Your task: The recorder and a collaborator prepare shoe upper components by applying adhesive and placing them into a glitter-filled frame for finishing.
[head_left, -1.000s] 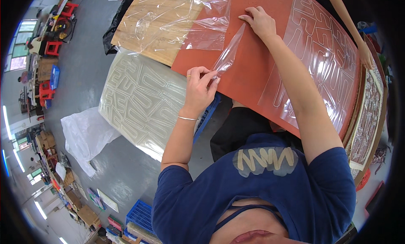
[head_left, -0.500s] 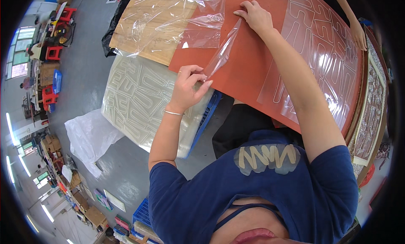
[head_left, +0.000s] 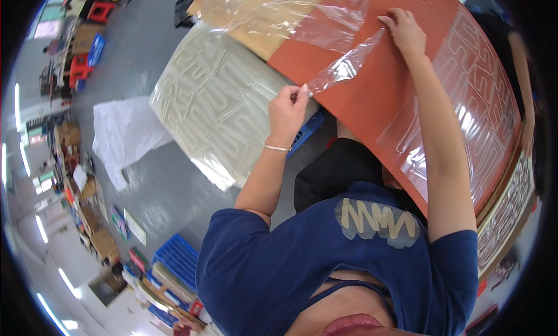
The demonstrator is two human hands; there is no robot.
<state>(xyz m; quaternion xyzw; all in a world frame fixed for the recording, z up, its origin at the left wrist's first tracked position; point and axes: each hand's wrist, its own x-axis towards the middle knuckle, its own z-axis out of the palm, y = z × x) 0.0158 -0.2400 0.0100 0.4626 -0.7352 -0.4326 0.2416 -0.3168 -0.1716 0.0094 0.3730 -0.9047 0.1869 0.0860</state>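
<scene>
A thin strip of clear plastic film [head_left: 347, 67] stretches between my two hands above a reddish-orange board [head_left: 372, 98]. Its near-left corner is pinched in my left hand [head_left: 287, 112], at the board's edge, with the fingers pressed together. My right hand [head_left: 406, 34] is farther off over the board, fingers bent, gripping the film's other end. More crinkled clear film [head_left: 331, 28] lies beyond the strip, over the board and a light wooden panel [head_left: 247, 13]. At the right of the board rests a clear sheet with raised, looping moulded shapes [head_left: 465, 98].
To the left stands a stack of clear moulded sheets [head_left: 203, 92] by a blue crate [head_left: 307, 131]. A white plastic bag [head_left: 125, 135] lies on the grey floor. Another person's arm [head_left: 526, 103] reaches down at the far right, beside a framed patterned panel [head_left: 507, 211].
The view has shifted, so the board and both hands appear farther right. My left fingers have closed more tightly on the film corner, and the strip looks more spread out.
</scene>
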